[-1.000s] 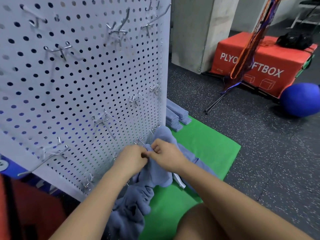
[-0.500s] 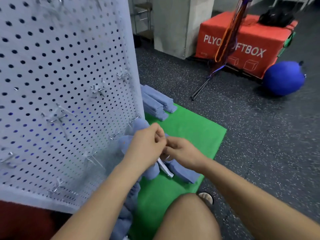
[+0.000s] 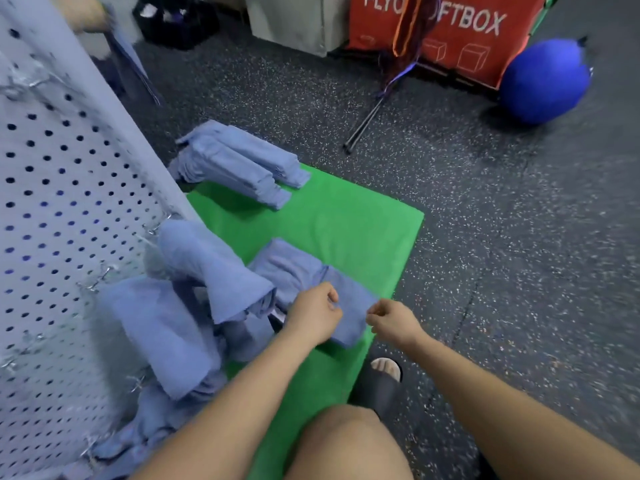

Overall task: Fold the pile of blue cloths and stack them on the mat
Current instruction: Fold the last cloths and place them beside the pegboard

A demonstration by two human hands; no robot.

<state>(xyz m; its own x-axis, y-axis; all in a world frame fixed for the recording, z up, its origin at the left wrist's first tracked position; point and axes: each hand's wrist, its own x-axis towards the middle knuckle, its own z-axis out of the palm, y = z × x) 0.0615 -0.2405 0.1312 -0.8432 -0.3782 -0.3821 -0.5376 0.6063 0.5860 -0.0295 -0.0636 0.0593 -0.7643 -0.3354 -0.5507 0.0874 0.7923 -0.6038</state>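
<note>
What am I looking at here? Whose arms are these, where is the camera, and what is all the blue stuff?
There is no machine here. A person is working with bare hands, and the single picture comes from a camera worn on their head, looking down, so the arms reach in from the bottom.

A green mat lies on the floor. At its far end sits a stack of folded blue cloths. To the left, against a white pegboard, is a loose pile of unfolded cloths. In the middle of the mat lies a partly folded cloth. The left hand and right hand are at its near edge with fingers curled, but the picture is too blurred to tell whether they pinch it.

Behind are an orange box and a blue ball.
</note>
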